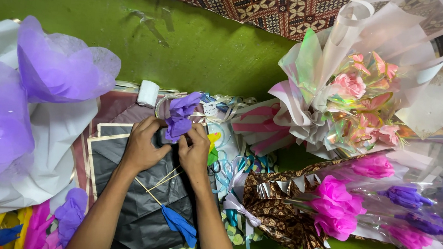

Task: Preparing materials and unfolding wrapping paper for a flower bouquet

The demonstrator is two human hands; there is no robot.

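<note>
— Purple tissue, soft and crumpled: that is the purple paper flower (181, 115) both hands are closed around, seen from the head camera. The left hand (143, 143) pinches it from one side, the right hand (194, 151) from the other, fingers curled in tight just beneath the bloom.

— And where does it sit?

— Just above the two grips, over the black wrapping sheet (137, 197), with the green floor (201, 44) beyond. Below the hands, thin wooden sticks (163, 180) run down toward the wrists, and a blue paper flower (179, 225) lies at the lower end of one.

— How would it handle?

— Very light, by the look of it, and easily crushed (petals of this kind probably keep every dent). The safer hold seems to be where the fingers already are, at the base of the bloom where it meets the stick, not on the petals. The stick looks stiff but thin, so likely to snap if bent.

— Anything close by?

— To the right of the grip, curled ribbons (231, 167) and a wrapped bouquet of pink flowers (339, 207); to the left, large purple-and-white paper wraps (32, 120). A small white roll (148, 93) rests just beyond the fingertips.
</note>
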